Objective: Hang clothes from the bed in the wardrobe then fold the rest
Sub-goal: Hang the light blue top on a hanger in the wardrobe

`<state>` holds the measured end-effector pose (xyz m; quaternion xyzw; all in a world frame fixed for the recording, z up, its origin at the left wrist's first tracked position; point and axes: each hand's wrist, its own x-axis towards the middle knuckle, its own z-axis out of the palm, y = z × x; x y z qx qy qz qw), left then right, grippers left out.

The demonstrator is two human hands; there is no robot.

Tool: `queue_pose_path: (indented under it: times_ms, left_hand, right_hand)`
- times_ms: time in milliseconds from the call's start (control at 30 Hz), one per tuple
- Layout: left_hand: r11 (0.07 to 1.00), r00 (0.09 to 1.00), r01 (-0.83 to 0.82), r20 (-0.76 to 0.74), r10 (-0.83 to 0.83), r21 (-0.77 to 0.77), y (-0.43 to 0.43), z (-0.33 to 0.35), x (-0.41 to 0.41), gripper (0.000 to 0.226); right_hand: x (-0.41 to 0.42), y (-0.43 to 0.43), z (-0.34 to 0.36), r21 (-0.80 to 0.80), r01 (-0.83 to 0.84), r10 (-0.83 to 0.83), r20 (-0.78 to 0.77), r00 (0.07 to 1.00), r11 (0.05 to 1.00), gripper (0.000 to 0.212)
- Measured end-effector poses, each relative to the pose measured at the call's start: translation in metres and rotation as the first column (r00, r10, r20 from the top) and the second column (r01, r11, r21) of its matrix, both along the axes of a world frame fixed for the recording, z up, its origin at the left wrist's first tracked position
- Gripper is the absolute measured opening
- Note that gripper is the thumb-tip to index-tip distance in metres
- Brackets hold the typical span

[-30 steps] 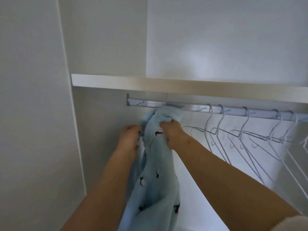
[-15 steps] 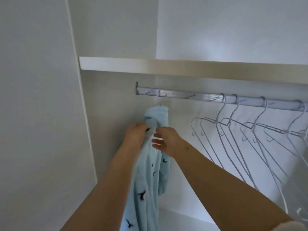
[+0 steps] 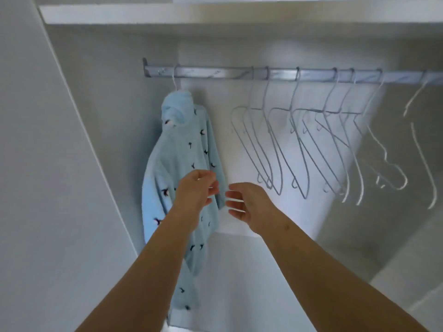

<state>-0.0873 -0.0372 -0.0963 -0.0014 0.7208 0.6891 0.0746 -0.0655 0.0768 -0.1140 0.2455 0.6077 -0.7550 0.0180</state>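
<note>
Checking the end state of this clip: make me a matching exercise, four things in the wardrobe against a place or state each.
Things: 1 blue garment; 2 empty hangers; 3 shelf; 4 right hand.
Places or states: A above the rail; B open, holding nothing; C hanging at the rail's left end; D on the rail, right of the garment.
Pairs: 1-C; 2-D; 3-A; 4-B.

The one camera sits on the person's head and faces forward into the wardrobe point(image 3: 107, 97), near the rail point(image 3: 215, 74), from below the shelf point(image 3: 167, 14); the right part is blurred, probably farther.
</note>
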Motion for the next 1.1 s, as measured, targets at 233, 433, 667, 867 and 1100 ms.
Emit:
queue_pose_path:
  times_ms: [233,433,667,867,1100]
  left_hand:
    - [0.968,0.955,0.233,0.208,-0.211,-0.09,0.033,-0.077,0.087,0.014]
    - [0.841,0.796,0.523,0.434,-0.422,-0.141,0.02,-0.143,0.181,0.011]
    - [0.524,0.523,0.832,0.575,-0.629,-0.185,-0.004,-0.198,0.341,0.01]
    - [0.133,0.206,0.977,0.58,-0.788,-0.166,-0.037,-0.211,0.51,0.013]
    - [-0.276,-0.152,0.956,0.631,-0.761,-0.102,-0.123,-0.228,0.737,0.011]
  right_hand:
    - [0.122,0.023,-0.074,-0.028,0.281,-0.274,0.151,0.95,0.959,0.005]
    - [0.248,-0.017,-0.145,-0.105,0.573,-0.512,0.338,0.789,0.813,0.011]
    - [0.433,-0.09,-0.197,-0.088,0.874,-0.736,0.503,0.453,0.478,0.012]
    - [0.612,-0.176,-0.206,-0.066,0.995,-0.853,0.512,0.095,0.071,0.012]
    - [0.834,-0.315,-0.205,0.001,0.943,-0.819,0.496,-0.289,-0.332,0.013]
